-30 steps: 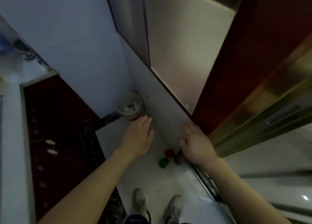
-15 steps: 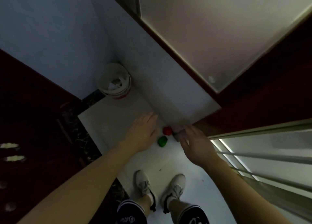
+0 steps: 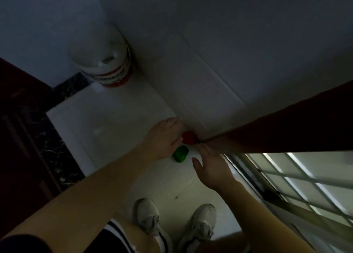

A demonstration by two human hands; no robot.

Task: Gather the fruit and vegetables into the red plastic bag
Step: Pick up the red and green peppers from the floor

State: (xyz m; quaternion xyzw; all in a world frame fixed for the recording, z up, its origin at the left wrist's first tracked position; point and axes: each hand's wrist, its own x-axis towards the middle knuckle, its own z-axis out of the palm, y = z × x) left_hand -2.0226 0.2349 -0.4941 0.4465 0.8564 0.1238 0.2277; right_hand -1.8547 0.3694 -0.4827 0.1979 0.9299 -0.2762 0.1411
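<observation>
We find the task barely begun: a red piece (image 3: 189, 137) and a green piece (image 3: 180, 153) lie close together on the floor (image 3: 114, 130) at the foot of the wall (image 3: 210, 81), and no red bag is in view. The left hand (image 3: 164, 138) hangs just beside both, fingers straight and gripping nothing, while the right hand (image 3: 212, 165) is likewise spread and empty, near the green piece. In our judgement every pick-up and all bagging remain outstanding.

The one wide-angle camera sits on the person's head and faces steeply down at the floor (image 3: 107, 123), close above the left hand (image 3: 162, 140) and right hand (image 3: 212, 166), with the shoes (image 3: 147, 216) at the lower edge.
</observation>
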